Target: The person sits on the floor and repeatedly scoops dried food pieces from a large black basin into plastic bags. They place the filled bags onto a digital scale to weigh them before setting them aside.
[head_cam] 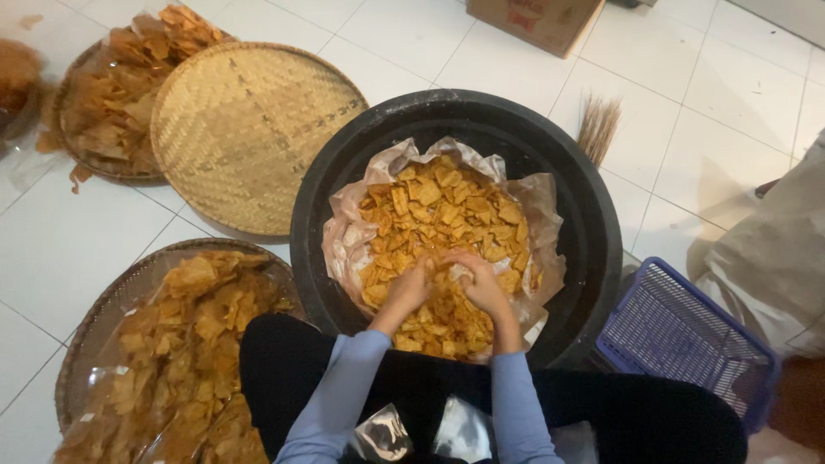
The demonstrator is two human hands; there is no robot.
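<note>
Seen from above, both hands are sunk into a heap of golden-brown chips (438, 223) that fills a sheet of crumpled brown paper (348, 236) lining a big round black tub (593, 232) on the white tiled floor (713, 112). The left hand (409, 290) and the right hand (481, 285) sit close together near the near edge of the heap, almost touching each other, with light blue sleeves running back toward the camera. The fingers of both hands are curled down among the chips and seem to be gathering some, but they are partly buried, so I cannot tell whether they are clenched on any or lying loose. Left of the tub, an upturned round woven tray (249, 129) leans over the rim of another woven tray (69, 103) heaped with larger thin brown crackers under clear plastic. Nearer the camera on the left, a third woven tray (94, 326) holds more of these large crackers, also under plastic. To the right of the tub stands a blue plastic basket (679, 339), and just behind the tub the bristles of a small broom (599, 127) show. A cardboard box (537, 19) sits at the top edge. On the lap, near the bottom, lie two small clear plastic bags (382, 436).
</note>
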